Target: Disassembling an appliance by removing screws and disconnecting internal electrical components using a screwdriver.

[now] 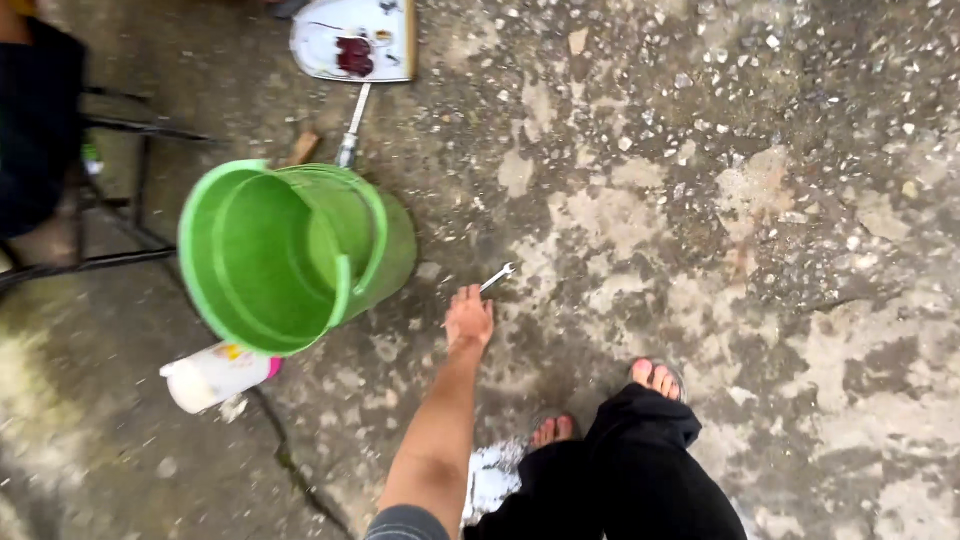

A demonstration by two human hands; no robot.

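Note:
My left hand point(468, 318) reaches down to the rough concrete floor point(720, 220), arm stretched forward. Its fingertips meet the near end of a small silver wrench point(499, 275) that lies on the ground, pointing away to the upper right. The fingers are close together and bent over that end; whether they grip it cannot be seen. My right hand is out of view. My two bare feet point(655, 378) and dark trouser legs point(640, 470) are just right of the arm.
A green plastic bucket point(262, 262) lies on its side left of the hand, a white bottle point(212, 375) with a pink cap below it. A white device point(352, 38) with a metal rod lies farther back. A black metal frame point(130, 190) stands at the left. A crumpled shiny wrapper point(492, 475) lies by my foot.

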